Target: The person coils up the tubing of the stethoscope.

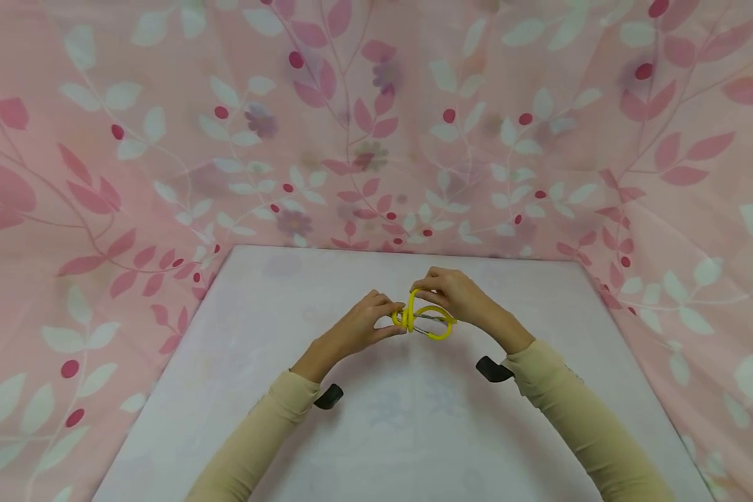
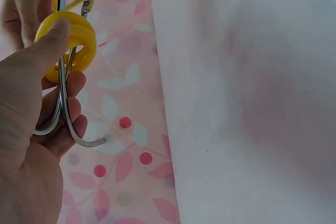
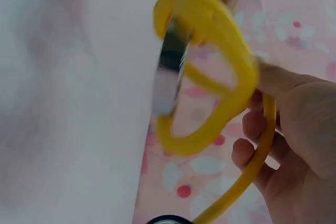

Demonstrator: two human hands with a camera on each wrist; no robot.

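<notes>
A stethoscope (image 1: pixel 442 336) with yellow tubing and metal ear tubes is held above the white table between both hands. My left hand (image 1: pixel 367 322) pinches a wound part of the tubing, with the thumb on top. In the left wrist view, the bare metal ear tubes (image 2: pixel 65 108) run past its curled fingers, their ends bent outward. On the other side, my right hand (image 1: pixel 454 296) grips a length of yellow tubing (image 3: pixel 262 153). A round chestpiece (image 3: pixel 169 220) with a dark rim shows partly at the right wrist view's bottom edge.
Beneath the hands lies a table with a white cover (image 1: pixel 414 439). Pink floral cloth (image 1: pixel 364 139) hangs behind it and at both sides. A black wrist mount (image 1: pixel 329 396) juts from the left sleeve, and another black mount (image 1: pixel 494 369) from the right.
</notes>
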